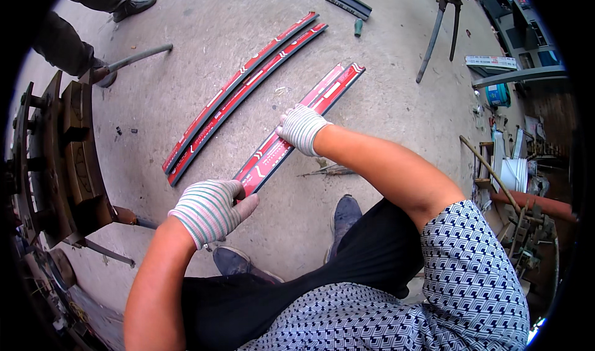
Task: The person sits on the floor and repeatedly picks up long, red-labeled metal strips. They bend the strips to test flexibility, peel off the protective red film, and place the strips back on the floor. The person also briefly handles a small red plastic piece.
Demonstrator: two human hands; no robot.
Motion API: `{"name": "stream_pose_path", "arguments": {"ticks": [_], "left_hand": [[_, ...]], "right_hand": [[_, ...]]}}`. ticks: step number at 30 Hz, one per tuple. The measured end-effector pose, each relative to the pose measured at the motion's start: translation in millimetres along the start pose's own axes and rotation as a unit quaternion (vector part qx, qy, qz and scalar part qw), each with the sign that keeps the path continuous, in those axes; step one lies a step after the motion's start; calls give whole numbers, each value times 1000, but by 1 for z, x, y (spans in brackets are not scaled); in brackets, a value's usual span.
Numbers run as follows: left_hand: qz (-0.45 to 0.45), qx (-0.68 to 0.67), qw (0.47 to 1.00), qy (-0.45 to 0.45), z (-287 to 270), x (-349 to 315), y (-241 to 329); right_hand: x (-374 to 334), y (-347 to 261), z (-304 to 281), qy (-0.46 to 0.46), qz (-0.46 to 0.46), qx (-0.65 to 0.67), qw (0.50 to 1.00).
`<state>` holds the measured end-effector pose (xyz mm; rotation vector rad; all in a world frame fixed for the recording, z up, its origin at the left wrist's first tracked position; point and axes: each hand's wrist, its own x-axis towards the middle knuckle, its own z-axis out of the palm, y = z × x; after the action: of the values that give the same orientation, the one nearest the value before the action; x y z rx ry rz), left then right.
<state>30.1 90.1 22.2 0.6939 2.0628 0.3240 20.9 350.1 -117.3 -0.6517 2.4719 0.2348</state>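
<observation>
A long, straight strip (268, 158) with red printed film and dark edges slants from lower left to upper right in front of me. It looks like a profile bar; its exact kind I cannot make out. My left hand (214, 211), in a white glove with green stripes, grips the near end between thumb and fingers. Around the middle of the strip, my right hand (304, 129) closes over it in a matching glove. To the left lies a pair of similar red strips (242, 84), side by side on the concrete floor (217, 35).
A dark metal frame (77, 159) stands at the left, with a rod sticking out. Another person's legs (62, 41) are at upper left. Beyond the strips lie a short black profile piece (349, 4) and a green-handled tool (358, 28). Stand legs (432, 41) and clutter line the right.
</observation>
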Motion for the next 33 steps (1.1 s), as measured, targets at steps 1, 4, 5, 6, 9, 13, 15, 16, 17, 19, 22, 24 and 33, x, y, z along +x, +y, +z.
{"name": "stream_pose_path", "arguments": {"ticks": [1, 4, 5, 6, 9, 13, 15, 16, 17, 19, 22, 24, 33], "left_hand": [[-3, -4, 1000, -3, 1, 0, -1], [-2, 9, 1000, -7, 2, 1, -2], [-6, 13, 1000, -15, 0, 0, 1], [-10, 17, 1000, -23, -2, 0, 3], [-11, 16, 999, -37, -1, 2, 5], [-13, 28, 999, -36, -1, 0, 7], [-8, 27, 999, -31, 0, 0, 6], [-6, 27, 999, -29, 1, 0, 5], [-5, 27, 999, -30, 1, 0, 5], [-4, 26, 999, -32, 1, 1, 6], [-13, 27, 999, -38, -1, 1, 9], [-10, 28, 999, -34, 1, 1, 9], [1, 19, 999, -31, 1, 2, 9]], "right_hand": [[-1, -2, -3, -20, -8, -9, 1000], [-4, -13, -11, -12, -43, -24, 999], [-1, -17, -8, -26, -47, -17, 998], [-1, -19, -7, -19, -62, 4, 998], [-1, -27, 1, -57, -90, 42, 993], [-2, -38, 7, -98, -112, 45, 988], [-3, -40, 8, -121, -107, 54, 985], [-4, -41, 8, -133, -105, 59, 984], [-4, -41, 7, -141, -102, 61, 983], [-4, -42, 10, -133, -100, 64, 984], [-4, -43, 10, -134, -93, 67, 984], [-4, -43, 9, -131, -93, 70, 984], [1, -42, 16, -115, -92, 103, 984]]}}
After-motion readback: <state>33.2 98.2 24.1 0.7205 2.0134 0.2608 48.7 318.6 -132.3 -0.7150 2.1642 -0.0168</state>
